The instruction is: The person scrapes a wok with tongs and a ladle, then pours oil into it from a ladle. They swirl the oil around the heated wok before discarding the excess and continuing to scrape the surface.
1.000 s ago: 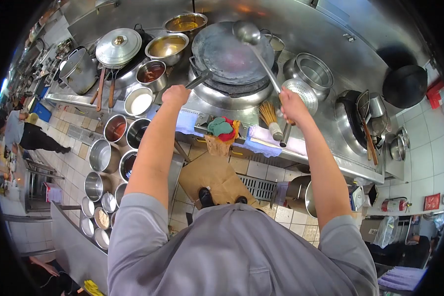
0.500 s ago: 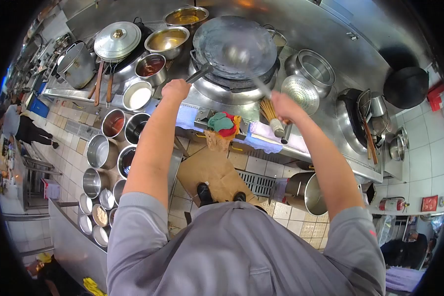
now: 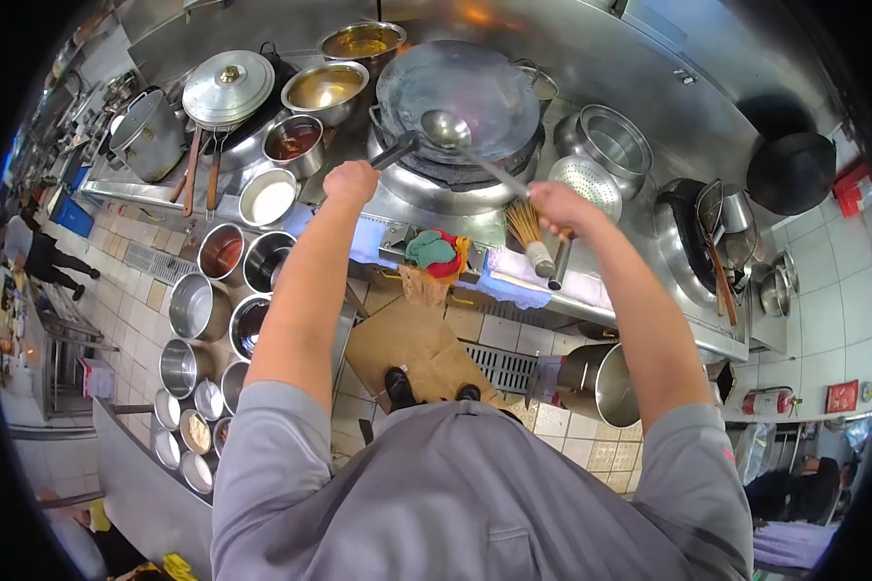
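Note:
My left hand [image 3: 351, 182] is closed around the handle of a large dark wok [image 3: 499, 92], which rests over a burner ring [image 3: 446, 194]. A thin haze hangs over the wok's inside, and I make out no food in it. My right hand [image 3: 559, 205] grips the handle of a metal ladle [image 3: 445, 128]. The ladle's bowl is over the near left side of the wok. Below my right hand lie a bamboo brush [image 3: 525, 228] and a perforated strainer [image 3: 588, 186].
Left of the wok stand bowls of yellowish liquid [image 3: 325, 89], a pot of red sauce [image 3: 293, 142] and a lidded pan [image 3: 228, 89]. Several metal pots [image 3: 200, 305] crowd the left side. Folded cloths [image 3: 513, 281] line the stove's front edge. Another wok station [image 3: 683, 232] is at right.
The ladle's bowl has moved left and nearer to me inside the wok, and is less blurred now. My left hand keeps its hold on the wok handle.

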### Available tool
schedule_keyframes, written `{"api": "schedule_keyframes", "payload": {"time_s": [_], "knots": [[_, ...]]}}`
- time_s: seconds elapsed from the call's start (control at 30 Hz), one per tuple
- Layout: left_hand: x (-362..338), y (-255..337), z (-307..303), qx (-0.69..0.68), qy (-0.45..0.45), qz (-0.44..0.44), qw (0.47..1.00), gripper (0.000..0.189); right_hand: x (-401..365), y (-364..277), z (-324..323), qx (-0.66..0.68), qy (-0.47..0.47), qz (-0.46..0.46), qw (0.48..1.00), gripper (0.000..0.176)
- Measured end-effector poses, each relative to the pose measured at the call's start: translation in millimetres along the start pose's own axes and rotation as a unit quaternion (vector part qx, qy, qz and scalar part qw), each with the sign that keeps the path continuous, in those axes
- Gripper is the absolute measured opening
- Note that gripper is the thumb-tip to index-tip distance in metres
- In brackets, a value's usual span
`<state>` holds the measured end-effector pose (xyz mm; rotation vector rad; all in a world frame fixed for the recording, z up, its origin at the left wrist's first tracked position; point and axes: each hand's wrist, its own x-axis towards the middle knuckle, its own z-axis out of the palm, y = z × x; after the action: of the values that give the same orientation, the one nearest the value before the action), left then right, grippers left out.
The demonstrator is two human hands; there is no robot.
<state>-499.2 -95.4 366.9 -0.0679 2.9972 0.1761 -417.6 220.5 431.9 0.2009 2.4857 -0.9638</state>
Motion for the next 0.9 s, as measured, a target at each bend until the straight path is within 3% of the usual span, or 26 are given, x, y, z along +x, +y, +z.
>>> {"api": "schedule_keyframes", "payload": {"time_s": [0.07, 0.2, 0.27, 0.3, 0.33, 0.4, 0.43, 0.47, 0.53, 0.6, 0.67, 0.7, 0.83, 0.9], "knots": [[1.7, 4.1, 2.3, -0.009, -0.005, 0.007, 1.000, 0.044, -3.7, -14.1, -15.7, 0.052, 0.059, -0.023, 0.997, 0.025], [5.8, 6.3, 2.7, -0.025, -0.011, -0.010, 1.000, 0.044, 4.7, -13.1, -10.4, 0.000, 0.164, -0.095, 0.982, 0.025], [9.6, 7.5, -2.5, -0.020, -0.014, -0.009, 1.000, 0.044, 14.0, 2.2, 6.3, -0.153, 0.141, -0.037, 0.977, 0.032], [11.0, 7.6, -3.4, -0.017, -0.018, -0.011, 1.000, 0.044, 16.6, 0.8, 10.3, -0.375, 0.022, -0.012, 0.927, 0.036], [11.1, 8.2, -3.3, -0.015, -0.022, -0.014, 1.000, 0.044, 15.6, 2.3, 3.4, -0.375, 0.022, -0.011, 0.927, 0.036], [13.3, 7.8, -6.2, -0.017, -0.017, -0.013, 1.000, 0.044, 9.7, -6.4, -20.3, -0.046, 0.009, 0.052, 0.998, 0.022], [12.2, 6.7, -4.6, -0.018, -0.018, -0.012, 1.000, 0.045, 10.9, -10.4, -31.6, -0.029, 0.019, 0.037, 0.999, 0.022], [12.9, 5.8, -3.9, -0.018, -0.020, -0.011, 1.000, 0.045, 10.9, -10.8, -32.3, -0.029, 0.018, 0.038, 0.999, 0.022], [13.3, 5.5, -5.2, -0.020, -0.023, -0.010, 0.999, 0.045, 4.2, -21.5, -28.3, 0.004, 0.112, -0.055, 0.992, 0.025], [11.0, 6.6, -9.4, -0.024, -0.032, -0.016, 0.999, 0.045, 5.5, -21.8, -10.4, -0.047, 0.132, -0.045, 0.989, 0.028], [10.5, 7.5, -9.5, -0.027, -0.037, -0.020, 0.999, 0.045, 28.8, 0.3, 9.7, -0.308, -0.003, 0.017, 0.951, 0.031], [12.7, 7.3, -7.2, -0.024, -0.033, -0.019, 0.999, 0.045, 26.5, -5.3, 3.0, -0.309, 0.000, 0.015, 0.951, 0.031], [11.4, 7.9, -7.7, -0.017, -0.032, -0.013, 0.999, 0.045, 15.5, -23.9, -35.1, -0.016, 0.030, 0.016, 0.999, 0.021], [10.1, 8.2, -8.3, -0.020, -0.035, -0.012, 0.999, 0.045, 16.7, -20.9, -19.8, -0.073, 0.069, -0.032, 0.994, 0.020]]}}
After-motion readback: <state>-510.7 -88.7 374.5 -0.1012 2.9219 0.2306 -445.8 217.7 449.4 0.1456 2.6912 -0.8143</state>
